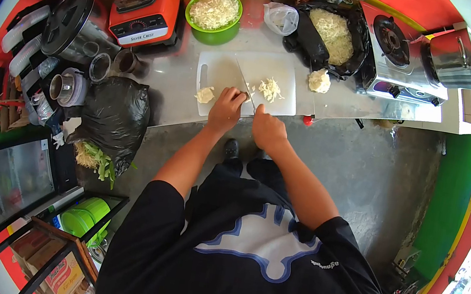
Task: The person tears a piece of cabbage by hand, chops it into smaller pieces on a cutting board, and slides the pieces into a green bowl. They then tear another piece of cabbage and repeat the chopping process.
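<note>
On the metal counter lies a white cutting board (215, 61) with a handle slot at its left. My right hand (269, 129) is closed round the handle of a kitchen knife (245, 79), whose blade points away from me across the board. My left hand (227, 107) sits just left of the blade, fingers curled down on a small pale piece of what looks like cabbage (248, 95), partly hidden. Right of the blade is a small heap of shreds (270, 90). A pale chunk (205, 94) rests at the board's left, and a larger pale lump (319, 81) sits on the counter at right.
Behind the board stand a green bowl (211, 35) of shreds and a black plastic bag (359, 43) holding more. A red blender (146, 13) is at left, a gas stove (404, 75) at right. A full black bag (114, 115) stands at the counter's left end.
</note>
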`<state>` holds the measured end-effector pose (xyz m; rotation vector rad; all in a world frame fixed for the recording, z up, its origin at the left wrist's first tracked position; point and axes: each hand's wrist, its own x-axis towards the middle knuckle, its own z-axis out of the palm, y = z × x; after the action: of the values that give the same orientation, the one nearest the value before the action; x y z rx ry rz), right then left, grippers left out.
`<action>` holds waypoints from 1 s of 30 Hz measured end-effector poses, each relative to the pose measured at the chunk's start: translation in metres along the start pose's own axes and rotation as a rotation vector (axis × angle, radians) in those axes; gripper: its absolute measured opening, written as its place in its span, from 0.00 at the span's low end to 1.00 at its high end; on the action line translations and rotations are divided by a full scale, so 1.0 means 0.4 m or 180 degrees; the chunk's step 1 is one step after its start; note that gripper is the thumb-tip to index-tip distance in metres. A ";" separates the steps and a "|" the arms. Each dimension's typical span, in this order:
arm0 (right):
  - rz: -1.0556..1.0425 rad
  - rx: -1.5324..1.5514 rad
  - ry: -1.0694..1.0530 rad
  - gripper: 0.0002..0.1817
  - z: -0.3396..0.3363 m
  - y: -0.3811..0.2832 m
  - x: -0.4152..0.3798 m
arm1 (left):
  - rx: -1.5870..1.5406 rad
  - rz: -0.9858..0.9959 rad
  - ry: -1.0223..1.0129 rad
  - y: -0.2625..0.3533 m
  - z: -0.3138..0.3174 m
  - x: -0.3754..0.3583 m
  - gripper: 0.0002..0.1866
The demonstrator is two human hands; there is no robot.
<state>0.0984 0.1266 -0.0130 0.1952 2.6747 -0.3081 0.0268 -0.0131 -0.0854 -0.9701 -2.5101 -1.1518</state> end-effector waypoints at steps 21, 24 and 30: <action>0.0170 0.0622 0.0007 0.14 0.038 -0.002 0.015 | -0.0215 -0.0079 0.0121 -0.005 0.023 -0.010 0.13; -0.0118 0.0453 -0.0190 0.15 -0.043 -0.011 0.002 | -0.0111 -0.0122 0.0053 -0.010 0.027 -0.011 0.11; 0.0087 0.0343 -0.0463 0.16 -0.088 -0.046 -0.058 | 0.0007 -0.0174 0.0109 0.001 0.028 -0.009 0.08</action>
<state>0.1012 0.1155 0.0315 0.2328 2.5118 -0.4413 0.0307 -0.0063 -0.0943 -0.8787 -2.5251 -1.1710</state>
